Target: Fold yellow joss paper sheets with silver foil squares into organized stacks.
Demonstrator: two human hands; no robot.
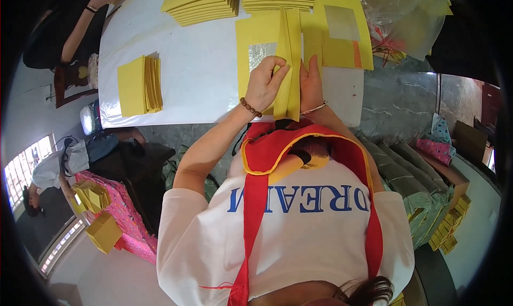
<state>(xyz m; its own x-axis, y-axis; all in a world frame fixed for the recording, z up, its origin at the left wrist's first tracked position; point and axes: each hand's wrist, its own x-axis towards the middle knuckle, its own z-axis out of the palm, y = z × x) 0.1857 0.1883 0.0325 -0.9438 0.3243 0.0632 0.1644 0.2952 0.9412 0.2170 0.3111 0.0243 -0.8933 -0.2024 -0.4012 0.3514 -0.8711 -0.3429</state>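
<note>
A strip of folded yellow paper (290, 81) stands lengthwise between my hands at the near edge of the table, its long folds partly spread. My left hand (266, 84) pinches the left layer of it between thumb and fingers. On the other side, my right hand (311, 89) lies along the right edge with its fingers stretched out. Under the left hand is a flat yellow sheet (245, 36) with a silvery rectangle (262, 53). Another yellow sheet (363, 22), also with a pale silvery rectangle, lies beyond my right hand.
Stacks of folded yellow paper (200, 4) stand at the table's far side, and a smaller stack (140, 87) at its left. A clear plastic bag (403, 17) is at the far right. Co-workers (80, 33) (61, 167) are on the left, one beside a pink-covered table (128, 215).
</note>
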